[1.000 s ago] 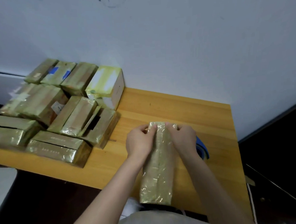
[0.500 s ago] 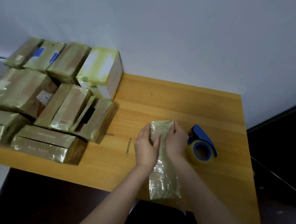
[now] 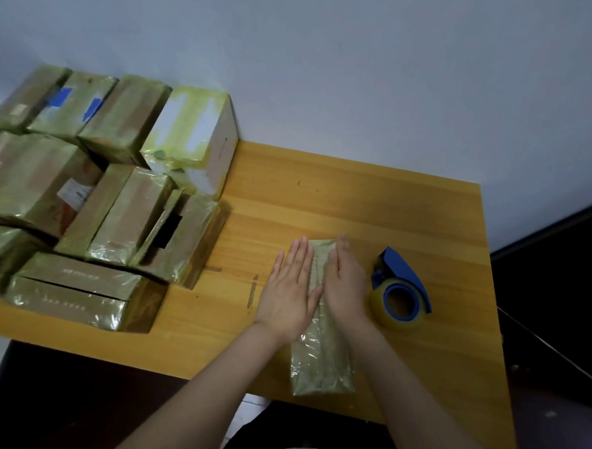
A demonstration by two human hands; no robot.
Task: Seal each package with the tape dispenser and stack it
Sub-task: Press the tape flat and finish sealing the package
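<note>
The left hand (image 3: pixel 291 293) is lying flat with its fingers straight and pressed together, resting along the left side of the long tape-wrapped package (image 3: pixel 324 360). The right hand (image 3: pixel 345 283) is lying the same way along the right side, fingers straight and close together. The 2 hands are bracketing the far half of the package, and only a narrow strip of its top is showing between them. Both palms are hiding its far edges, so how much of each hand is sitting on the package and how much on the table (image 3: pixel 355 200) is hard to make out. The package's near end is reaching close to the table's near edge.

Just right of the right hand, the blue tape dispenser (image 3: pixel 402 287) is lying on the wood with its yellowish roll facing up; whether the 2 are touching is unclear.

Well apart at the far left, the pile of wrapped packages (image 3: pixel 115 206) is running out of the frame and looking blurred, with a white box (image 3: pixel 194 133) sitting at its right end against the wall.
</note>
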